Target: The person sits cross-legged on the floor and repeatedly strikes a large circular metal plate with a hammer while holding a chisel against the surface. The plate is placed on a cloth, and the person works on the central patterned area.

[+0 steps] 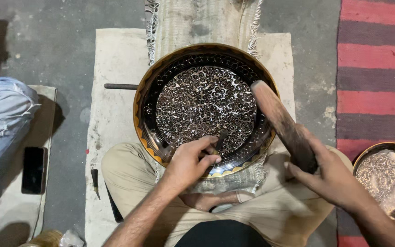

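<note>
A glossy metal engraved tray (205,103) with dark and silvery patterning is seen on coarse fringed woven cloth (202,20), a matt, rough wooden mallet (283,124) and a dull dark metal chisel (220,139) are held, and rough grey concrete floor (56,45) is shown.

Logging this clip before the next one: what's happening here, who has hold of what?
A person sits cross-legged on a cloth mat with a large round engraved metal plate propped over their lap. The left hand pinches a small chisel with its tip on the plate's patterned lower part. The right hand grips a wooden mallet, raised over the plate's right rim. A second engraved plate lies at the right, and a phone at the left beside another person's knee.
</note>
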Motion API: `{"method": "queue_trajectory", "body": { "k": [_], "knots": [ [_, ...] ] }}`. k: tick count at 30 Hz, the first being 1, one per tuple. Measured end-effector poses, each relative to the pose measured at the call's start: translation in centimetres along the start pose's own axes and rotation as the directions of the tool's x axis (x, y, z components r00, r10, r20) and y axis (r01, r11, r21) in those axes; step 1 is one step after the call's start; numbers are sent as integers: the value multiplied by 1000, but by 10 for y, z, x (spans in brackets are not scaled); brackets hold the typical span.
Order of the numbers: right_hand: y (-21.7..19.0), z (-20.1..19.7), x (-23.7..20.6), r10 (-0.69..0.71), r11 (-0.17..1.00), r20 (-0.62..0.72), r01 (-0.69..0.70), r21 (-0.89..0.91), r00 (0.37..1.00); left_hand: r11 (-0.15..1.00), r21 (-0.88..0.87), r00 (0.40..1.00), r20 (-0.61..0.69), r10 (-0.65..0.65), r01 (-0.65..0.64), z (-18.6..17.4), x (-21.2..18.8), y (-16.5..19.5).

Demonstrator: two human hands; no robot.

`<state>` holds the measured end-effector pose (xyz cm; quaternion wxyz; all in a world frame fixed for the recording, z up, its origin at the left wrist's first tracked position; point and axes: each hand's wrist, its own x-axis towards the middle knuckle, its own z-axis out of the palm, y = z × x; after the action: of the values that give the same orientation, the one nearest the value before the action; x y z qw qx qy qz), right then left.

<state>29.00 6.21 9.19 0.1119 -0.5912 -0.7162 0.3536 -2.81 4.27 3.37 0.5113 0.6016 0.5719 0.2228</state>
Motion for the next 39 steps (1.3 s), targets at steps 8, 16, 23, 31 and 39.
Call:
{"method": "queue_trajectory", "body": {
  "k": [8,16,23,31,39],
  "knots": [
    [17,-1,-5,86,971,109,-58,-233,990,984,67,980,122,155,-164,-4,7,-1],
    [60,84,-92,218,974,-179,-226,-25,960,908,46,820,450,353,-416,-9,32,-3],
    [96,164,-145,237,955,-324,-159,251,916,906,49,754,573,320,-421,-18,36,-1],
    [109,172,-152,187,978,-403,-132,161,896,906,71,730,620,287,-416,-14,39,0],
    [118,155,-151,59,994,-349,-24,104,935,913,60,794,519,317,-403,-20,41,-2]
  ]
}}
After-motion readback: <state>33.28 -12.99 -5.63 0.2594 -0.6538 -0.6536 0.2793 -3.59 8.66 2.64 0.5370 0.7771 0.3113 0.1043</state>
